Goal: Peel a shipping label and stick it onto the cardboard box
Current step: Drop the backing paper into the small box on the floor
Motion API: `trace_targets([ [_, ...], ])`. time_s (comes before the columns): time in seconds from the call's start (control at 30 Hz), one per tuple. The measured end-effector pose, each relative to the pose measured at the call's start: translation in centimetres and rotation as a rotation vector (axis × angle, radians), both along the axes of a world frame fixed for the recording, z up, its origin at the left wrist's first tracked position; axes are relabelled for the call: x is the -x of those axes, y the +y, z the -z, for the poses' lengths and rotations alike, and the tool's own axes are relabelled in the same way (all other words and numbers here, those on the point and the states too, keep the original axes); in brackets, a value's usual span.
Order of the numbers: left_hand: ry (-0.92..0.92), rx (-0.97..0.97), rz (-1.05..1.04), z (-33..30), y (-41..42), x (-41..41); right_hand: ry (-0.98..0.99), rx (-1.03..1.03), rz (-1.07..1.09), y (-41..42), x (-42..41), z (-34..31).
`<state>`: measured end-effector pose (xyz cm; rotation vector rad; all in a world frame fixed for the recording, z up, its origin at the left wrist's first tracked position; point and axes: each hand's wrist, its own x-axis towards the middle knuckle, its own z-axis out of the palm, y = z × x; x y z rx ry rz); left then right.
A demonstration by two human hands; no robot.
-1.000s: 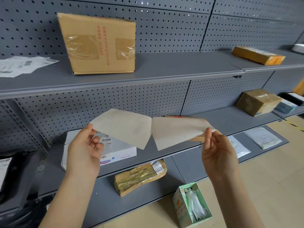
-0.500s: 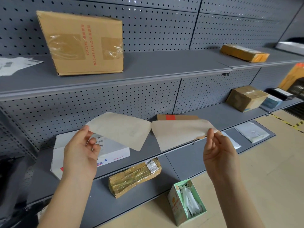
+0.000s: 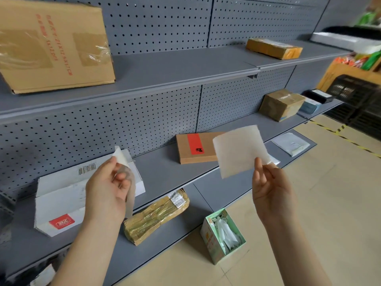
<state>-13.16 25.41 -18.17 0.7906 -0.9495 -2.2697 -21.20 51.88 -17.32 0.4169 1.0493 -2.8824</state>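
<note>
My left hand (image 3: 107, 188) pinches a pale sheet (image 3: 121, 157) that curls and hangs almost edge-on beside my fingers. My right hand (image 3: 272, 188) pinches the lower corner of a second pale sheet (image 3: 239, 150), held flat and facing me. The two sheets are apart; I cannot tell which is the label and which the backing. A large cardboard box (image 3: 51, 48) with red print and clear tape stands on the upper shelf at the left. Behind the right sheet, a flat cardboard box (image 3: 189, 149) with a red strip lies on the middle shelf.
Grey pegboard shelving (image 3: 175, 73) fills the view. A white box (image 3: 61, 190) sits behind my left hand, a taped brown parcel (image 3: 156, 215) below it. A green carton (image 3: 222, 236) of paper scraps stands on the floor. More parcels (image 3: 280, 104) lie to the right.
The two sheets, joined at the middle before, have come fully apart. My left hand's sheet now curls downward, my right hand's sheet has moved right, and the view has swung right.
</note>
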Motion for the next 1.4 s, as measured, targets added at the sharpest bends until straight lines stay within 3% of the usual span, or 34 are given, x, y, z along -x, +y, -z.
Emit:
trace_targets([
  [0.27,-0.157,0.104,0.075,2.4,2.5,2.4,-0.033,-0.006,0.061,2.7,-0.9,2.6],
  [0.67,-0.329,0.112,0.260,7.5,7.3,7.3,-0.197,-0.043,0.148,6.3,-0.7,9.5],
  [1.13,-0.395,0.171,0.353,23.0,9.1,10.3,-0.360,-0.199,0.148,8.4,2.5,27.7],
  [1.4,-0.429,0.210,0.366,32.3,9.6,13.0,-0.426,-0.527,0.042,8.7,5.7,42.4],
])
